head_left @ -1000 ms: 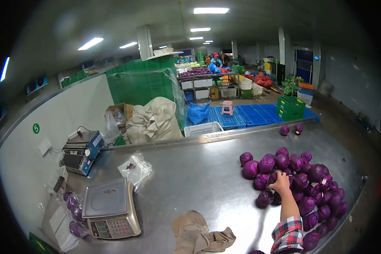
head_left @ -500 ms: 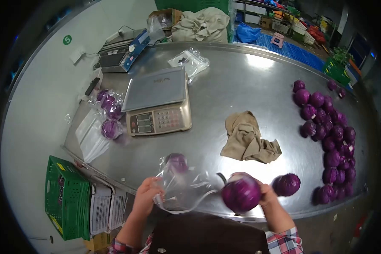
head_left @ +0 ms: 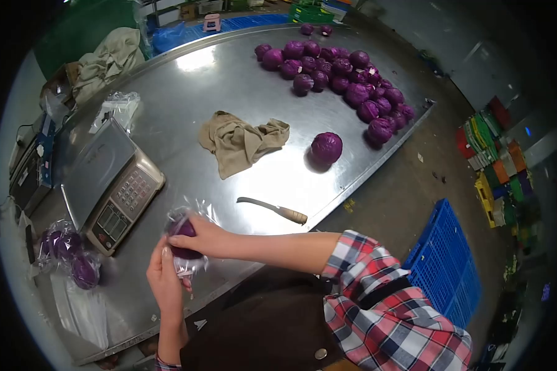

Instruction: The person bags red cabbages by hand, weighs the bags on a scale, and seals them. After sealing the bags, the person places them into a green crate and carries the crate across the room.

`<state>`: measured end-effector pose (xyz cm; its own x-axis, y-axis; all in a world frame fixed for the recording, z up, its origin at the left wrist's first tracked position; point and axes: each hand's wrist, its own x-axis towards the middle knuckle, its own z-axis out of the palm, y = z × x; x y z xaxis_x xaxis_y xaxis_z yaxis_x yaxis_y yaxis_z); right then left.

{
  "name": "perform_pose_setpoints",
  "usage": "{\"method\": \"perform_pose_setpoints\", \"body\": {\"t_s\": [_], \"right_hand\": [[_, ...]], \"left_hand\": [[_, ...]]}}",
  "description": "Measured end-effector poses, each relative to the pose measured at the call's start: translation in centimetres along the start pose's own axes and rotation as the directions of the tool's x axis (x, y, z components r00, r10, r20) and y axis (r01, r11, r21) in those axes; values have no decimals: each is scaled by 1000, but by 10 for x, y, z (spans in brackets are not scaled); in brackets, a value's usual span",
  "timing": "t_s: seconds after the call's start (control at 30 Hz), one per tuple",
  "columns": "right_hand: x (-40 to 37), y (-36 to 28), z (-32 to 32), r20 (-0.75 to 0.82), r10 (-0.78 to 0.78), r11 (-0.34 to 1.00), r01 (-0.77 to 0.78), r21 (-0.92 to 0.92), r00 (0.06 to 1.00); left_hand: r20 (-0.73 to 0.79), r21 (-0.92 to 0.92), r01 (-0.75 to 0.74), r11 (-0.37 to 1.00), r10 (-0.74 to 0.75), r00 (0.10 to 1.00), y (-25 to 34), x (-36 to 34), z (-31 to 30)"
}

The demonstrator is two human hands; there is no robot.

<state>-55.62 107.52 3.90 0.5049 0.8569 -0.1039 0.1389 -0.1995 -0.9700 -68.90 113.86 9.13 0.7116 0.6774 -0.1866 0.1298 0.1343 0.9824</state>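
A purple cabbage (head_left: 183, 240) sits inside a clear plastic bag (head_left: 195, 266) near the table's front edge. My left hand (head_left: 166, 272) holds the bag from the near left side. My right hand (head_left: 205, 238) is wrapped on the bagged cabbage from the right. A curved knife (head_left: 278, 211) with a wooden handle lies on the metal table to the right of my hands. Beyond it are a crumpled brown cloth (head_left: 241, 141) and a single purple cabbage (head_left: 326, 148).
A scale (head_left: 119, 191) stands at the left, with bagged cabbages (head_left: 68, 250) and flat plastic bags (head_left: 83, 312) beside it. Many loose cabbages (head_left: 356, 94) cover the far right of the metal table (head_left: 185, 111). A blue pallet (head_left: 445, 266) is on the floor at right.
The view has turned to the right. The cabbage from my right hand is now in the bag, with both hands together on it. The knife now shows lying on the table.
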Motion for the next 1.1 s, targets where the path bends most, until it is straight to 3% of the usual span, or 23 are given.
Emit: {"method": "perform_pose_setpoints", "body": {"t_s": [0.03, 0.13, 0.17, 0.23, 0.27, 0.33, 0.4, 0.47, 0.53, 0.6, 0.7, 0.8, 0.9, 0.93, 1.03, 1.07, 1.1], "right_hand": [[9, 8, 14, -99, -115, 989, 104, -102, 988], [8, -38, 6, 134, -3, 988, 24, -154, 991], [8, -39, 4, 219, -39, 928, 117, -353, 975], [5, -39, -3, 405, -45, 673, 328, -663, 913], [-4, -56, -15, 453, -172, 514, 473, -716, 874], [-3, -45, -30, 525, -375, 320, 638, -700, 764], [4, -14, -33, 570, -475, 160, 703, -693, 670], [16, 12, -35, 524, -521, 229, 701, -675, 674], [23, 2, -36, 533, -510, 136, 675, -726, 676], [32, -11, -37, 552, -470, 145, 678, -721, 689], [30, -79, -60, 421, -684, 154, 682, -715, 596], [17, -129, -80, 524, -754, 2, 799, -601, 396], [21, -143, -89, 710, -585, -79, 844, -530, 392], [27, -134, -93, 691, -574, -9, 841, -541, 439], [15, -151, -86, 665, -674, -118, 841, -528, 322], [20, -153, -80, 572, -768, -77, 845, -529, 288], [31, -152, -79, 593, -742, -80, 836, -543, 314]], "left_hand": [[-18, -28, 13, 1000, -13, 1000, 2, 4, -5], [-36, -69, 38, 997, -40, 999, 15, 14, -32], [-39, -52, 11, 999, -13, 999, 11, 21, -51], [-53, -24, -44, 999, 43, 998, 0, 33, -85], [-107, 19, -31, 999, 33, 994, 3, 33, -91], [-106, 108, 20, 994, -9, 994, -15, 44, -114], [-112, 134, 111, 985, -96, 989, -26, 40, -135], [-32, 68, 169, 983, -167, 985, -34, 33, -138], [-53, 20, 281, 960, -279, 959, -49, 33, -140], [-172, -117, 246, 962, -264, 949, -30, 37, -144], [-155, 42, 79, 996, -71, 985, 38, 37, -140], [-211, 5, -90, 996, 89, 974, 73, 36, -134], [-71, 179, 193, 965, -183, 980, 61, 43, -139], [-109, 229, 136, 964, -113, 988, 63, 44, -140], [-212, 32, 25, 999, -18, 977, 71, 47, -142], [-236, -12, 1, 1000, -4, 972, 75, 50, -143], [-238, 43, 15, 999, -4, 971, 73, 61, -147]]}}
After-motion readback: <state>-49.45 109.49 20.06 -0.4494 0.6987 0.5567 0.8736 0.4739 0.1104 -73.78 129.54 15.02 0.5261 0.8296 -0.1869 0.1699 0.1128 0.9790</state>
